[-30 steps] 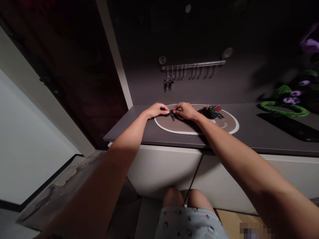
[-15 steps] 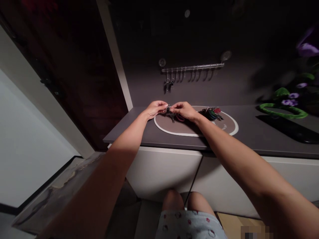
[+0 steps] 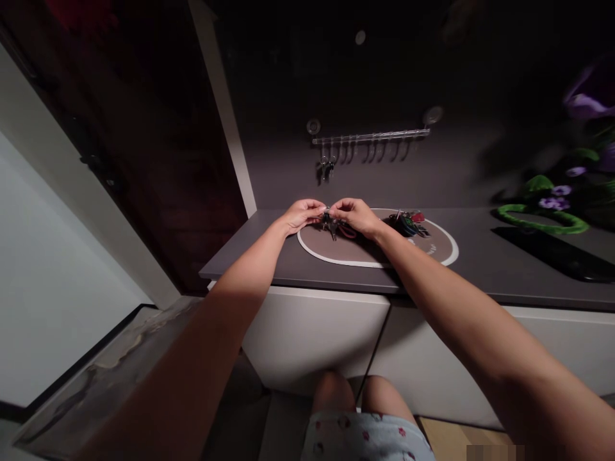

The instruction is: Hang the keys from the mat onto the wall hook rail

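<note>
Above an oval mat on a dark countertop, left hand and right hand both closed in a pinch on a small key ring, keys dangling just below. Risk: a slipping pinch, dropping the keys onto the mat, near a second key bunch.

Right of the grip, the key bunch shows red and green fobs. Beneath it, the taupe oval mat has a white border; the pale shorts carry a red print.
</note>
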Demonstrator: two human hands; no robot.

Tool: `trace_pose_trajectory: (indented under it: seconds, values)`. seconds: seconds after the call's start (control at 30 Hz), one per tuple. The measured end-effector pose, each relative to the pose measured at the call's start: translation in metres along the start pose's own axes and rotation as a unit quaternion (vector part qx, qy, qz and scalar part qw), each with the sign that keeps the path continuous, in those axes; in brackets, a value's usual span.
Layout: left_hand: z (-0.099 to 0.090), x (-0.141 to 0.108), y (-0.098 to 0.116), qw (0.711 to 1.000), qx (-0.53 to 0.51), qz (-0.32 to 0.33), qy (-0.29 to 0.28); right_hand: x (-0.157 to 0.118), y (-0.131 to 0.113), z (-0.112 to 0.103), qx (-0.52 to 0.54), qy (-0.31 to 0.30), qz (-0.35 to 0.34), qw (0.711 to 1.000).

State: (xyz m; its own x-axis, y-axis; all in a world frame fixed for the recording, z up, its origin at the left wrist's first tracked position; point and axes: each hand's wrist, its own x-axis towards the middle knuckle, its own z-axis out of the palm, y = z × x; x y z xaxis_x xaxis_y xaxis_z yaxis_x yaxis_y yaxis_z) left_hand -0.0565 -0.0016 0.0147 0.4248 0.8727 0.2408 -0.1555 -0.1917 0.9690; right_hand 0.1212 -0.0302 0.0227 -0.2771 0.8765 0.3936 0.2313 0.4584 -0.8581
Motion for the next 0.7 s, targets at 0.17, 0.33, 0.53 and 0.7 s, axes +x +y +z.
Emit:
trace_pose_trajectory:
  seconds: [0.17, 0.33, 0.53, 0.7]
  values:
    - [0.002, 0.0, -0.001, 1.0, -0.015, 0.004, -0.01, -0.002, -0.003, 0.0, 0.004, 0.008, -0.005, 1.0]
    - [0.006, 0.0, -0.001, 1.0, -0.03, 0.006, 0.001, 0.0, -0.003, -0.001, 0.031, 0.007, -0.028, 0.999]
    - [0.012, 0.0, 0.0, 0.999, -0.031, 0.001, 0.014, 0.007, 0.003, -0.001, 0.13, 0.018, 0.0, 0.991]
    - [0.012, 0.003, -0.006, 0.997, 0.017, -0.009, 0.081, 0.015, -0.003, -0.004, 0.203, 0.072, 0.048, 0.975]
